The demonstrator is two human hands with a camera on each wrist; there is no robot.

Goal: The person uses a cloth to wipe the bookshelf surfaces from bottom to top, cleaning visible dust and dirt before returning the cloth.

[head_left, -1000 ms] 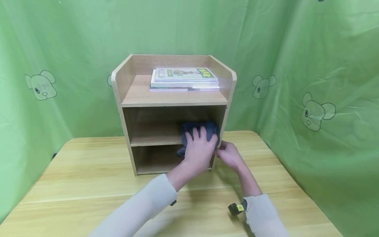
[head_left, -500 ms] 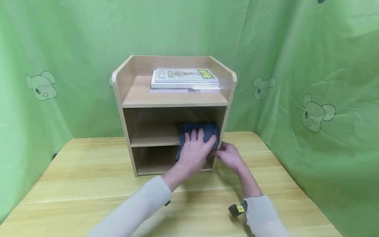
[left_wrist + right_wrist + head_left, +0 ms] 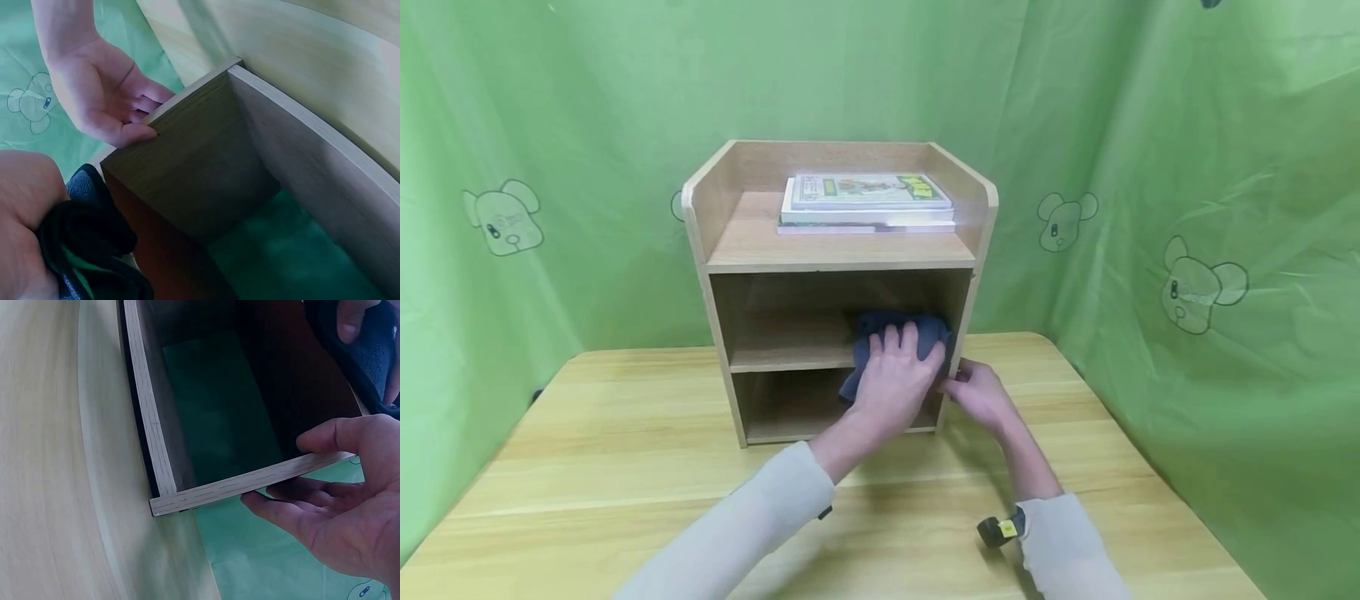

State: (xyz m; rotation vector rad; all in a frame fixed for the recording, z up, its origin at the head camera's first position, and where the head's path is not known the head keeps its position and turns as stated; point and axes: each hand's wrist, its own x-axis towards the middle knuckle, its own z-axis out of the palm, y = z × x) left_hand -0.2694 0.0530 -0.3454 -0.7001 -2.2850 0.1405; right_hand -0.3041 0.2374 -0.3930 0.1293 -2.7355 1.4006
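Left hand (image 3: 897, 375): palm down on the blue cloth (image 3: 929, 331); fingers (image 3: 891, 337) spread and mostly straight, thumb out to the right; pressing flat, no clench seen in the head view
Cloth: right end of middle compartment (image 3: 793, 333), under left hand, near part hanging past the shelf edge in front of the lower compartment (image 3: 797, 408); folds bunched below the palm in left wrist view
Right hand (image 3: 981, 396): pinching the near edge of the right side panel (image 3: 250, 480); thumb on the inner face, other fingers bent against the outer face, gap just the panel's thickness
Shelf unit (image 3: 820, 267): upright wooden, 2 open compartments below a walled top
Books (image 3: 868, 200): flat stack on the top, toward the right
Table (image 3: 625, 458): wood-grain, under the unit
Sleeves (image 3: 737, 521): 2, pale grey, forearms coming from the near side
Curtain (image 3: 880, 75): green, far and right sides, mouse-like heads printed on it
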